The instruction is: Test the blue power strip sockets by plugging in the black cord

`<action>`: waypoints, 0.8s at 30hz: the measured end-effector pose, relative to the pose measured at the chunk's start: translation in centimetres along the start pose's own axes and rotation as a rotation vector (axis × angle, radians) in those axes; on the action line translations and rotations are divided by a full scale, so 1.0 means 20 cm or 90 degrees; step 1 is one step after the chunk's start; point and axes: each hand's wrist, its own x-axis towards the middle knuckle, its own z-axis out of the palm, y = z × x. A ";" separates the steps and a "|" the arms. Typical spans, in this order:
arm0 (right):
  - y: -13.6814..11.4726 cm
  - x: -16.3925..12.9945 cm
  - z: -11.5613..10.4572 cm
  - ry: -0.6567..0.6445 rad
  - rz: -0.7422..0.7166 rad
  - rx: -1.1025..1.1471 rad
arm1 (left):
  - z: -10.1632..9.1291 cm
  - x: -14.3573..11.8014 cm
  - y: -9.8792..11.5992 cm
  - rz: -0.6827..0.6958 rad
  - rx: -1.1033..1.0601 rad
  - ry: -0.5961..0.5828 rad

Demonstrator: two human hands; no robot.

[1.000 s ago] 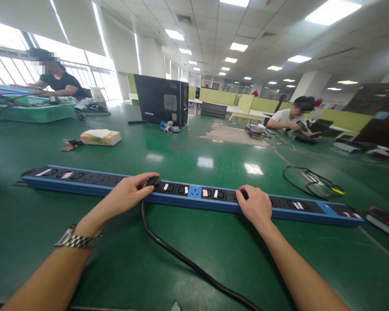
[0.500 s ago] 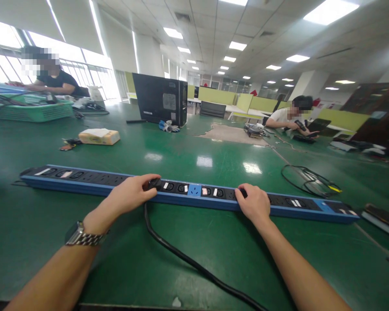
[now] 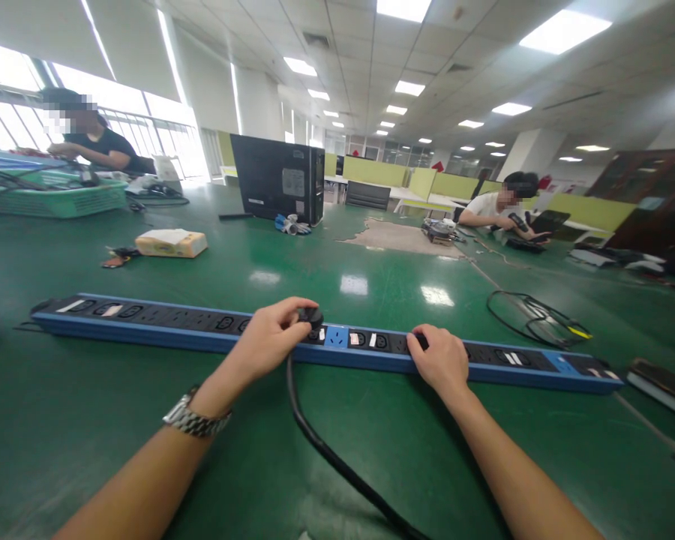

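Green table (image 3: 146, 420): long blue power strip (image 3: 163, 330) lies crosswise. Right hand (image 3: 439, 360) presses flat on the strip, fingers curled over its top; keep that brace. Left hand (image 3: 270, 339) pinches the black plug (image 3: 309, 316) over a mid-strip socket; hold it square, cable (image 3: 326, 450) slack.

Left hand (image 3: 270, 341) covers most of the plug (image 3: 309, 316); its cable (image 3: 337, 461) runs off the bottom edge; socket labels unreadable.
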 end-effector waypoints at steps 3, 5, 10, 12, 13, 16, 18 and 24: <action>0.00 0.00 0.00 -0.003 -0.001 0.005 | 0.14 0.02 0.05 0.000 0.028 -0.069; 0.01 0.00 0.00 -0.005 -0.004 0.008 | 0.20 0.04 0.06 0.001 0.061 -0.082; 0.01 0.00 0.00 -0.010 -0.005 0.005 | 0.23 0.07 0.07 0.010 0.138 -0.089; 0.01 0.00 0.00 -0.009 -0.005 0.003 | 0.24 0.08 0.07 0.017 0.166 -0.101; 0.01 0.00 0.00 -0.009 -0.005 0.002 | 0.24 0.08 0.08 0.023 0.185 -0.103; 0.00 0.00 0.00 -0.003 -0.006 0.003 | 0.26 0.07 0.09 0.038 0.241 -0.095; 0.00 0.00 0.00 0.002 -0.007 0.003 | 0.28 0.05 0.09 0.033 0.262 -0.087; 0.01 -0.01 -0.01 -0.006 -0.002 0.017 | 0.29 0.03 0.07 0.035 0.244 -0.044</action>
